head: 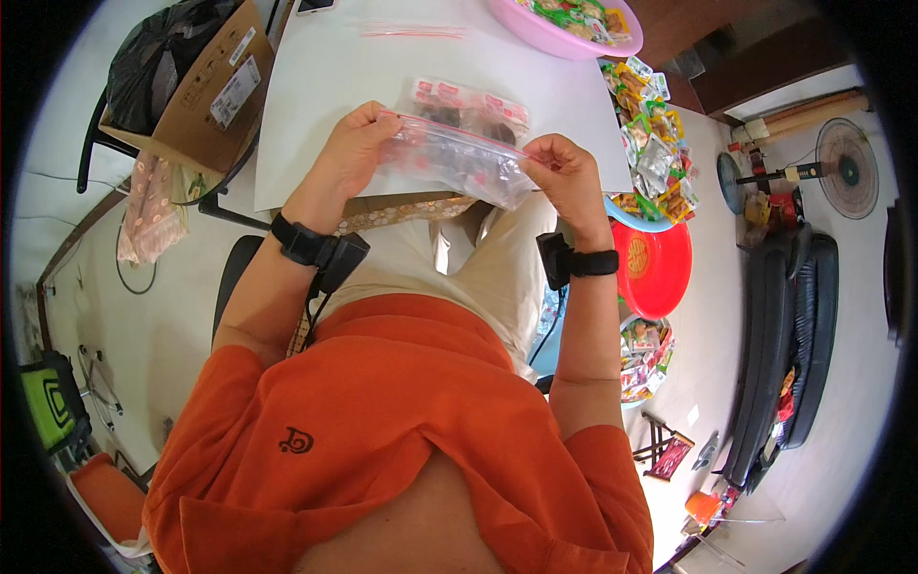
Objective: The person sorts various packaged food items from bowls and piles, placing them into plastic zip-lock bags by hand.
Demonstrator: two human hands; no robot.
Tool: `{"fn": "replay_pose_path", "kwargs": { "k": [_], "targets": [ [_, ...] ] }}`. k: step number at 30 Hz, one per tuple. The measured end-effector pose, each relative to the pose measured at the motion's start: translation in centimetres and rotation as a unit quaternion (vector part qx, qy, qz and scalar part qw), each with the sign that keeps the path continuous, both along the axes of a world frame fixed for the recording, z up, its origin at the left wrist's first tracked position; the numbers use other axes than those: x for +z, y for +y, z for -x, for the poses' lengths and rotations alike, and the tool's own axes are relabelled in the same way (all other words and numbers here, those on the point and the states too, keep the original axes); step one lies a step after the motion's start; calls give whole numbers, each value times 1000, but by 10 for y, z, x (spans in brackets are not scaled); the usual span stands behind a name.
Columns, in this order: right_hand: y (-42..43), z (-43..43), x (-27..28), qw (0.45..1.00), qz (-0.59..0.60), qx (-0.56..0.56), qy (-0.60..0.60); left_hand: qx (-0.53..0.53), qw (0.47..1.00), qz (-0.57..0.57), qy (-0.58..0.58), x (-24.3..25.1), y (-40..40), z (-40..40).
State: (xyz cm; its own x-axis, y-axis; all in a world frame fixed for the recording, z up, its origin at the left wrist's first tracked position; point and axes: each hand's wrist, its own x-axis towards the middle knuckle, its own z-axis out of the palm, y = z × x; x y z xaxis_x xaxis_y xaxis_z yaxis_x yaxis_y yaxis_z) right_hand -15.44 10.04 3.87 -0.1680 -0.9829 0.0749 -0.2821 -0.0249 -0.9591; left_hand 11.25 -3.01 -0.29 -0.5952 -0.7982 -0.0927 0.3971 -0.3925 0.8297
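A clear zip-lock plastic bag (462,161) with a red zip line is stretched between my two hands above the near edge of the white table (323,79). My left hand (356,146) pinches its top left corner between thumb and fingers. At the other end of the zip line, the fingertips of my right hand (564,172) grip the top right corner. Just beyond the bag lies a clear package (470,107) with pink-red print and dark contents, partly covered by the bag. Whether the held bag contains anything is hard to tell through the plastic.
Thin red strips (412,30) and a phone (315,6) lie farther back. A pink basin (574,44) of food packets stands at the back right. Beside the table are a heap of packets (652,154) and a red basin (656,269). A cardboard box (193,86) stands left.
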Motion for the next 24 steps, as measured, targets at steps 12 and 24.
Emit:
{"fn": "replay_pose_path", "kwargs": {
  "k": [12, 24],
  "targets": [
    [9, 9, -14, 988, 21, -14, -153, 21, 1000, -10, -16, -1, 1, -3],
    [6, 2, -8, 989, 7, -64, -137, 112, 644, 672, -349, 69, 36, 61]
  ]
}}
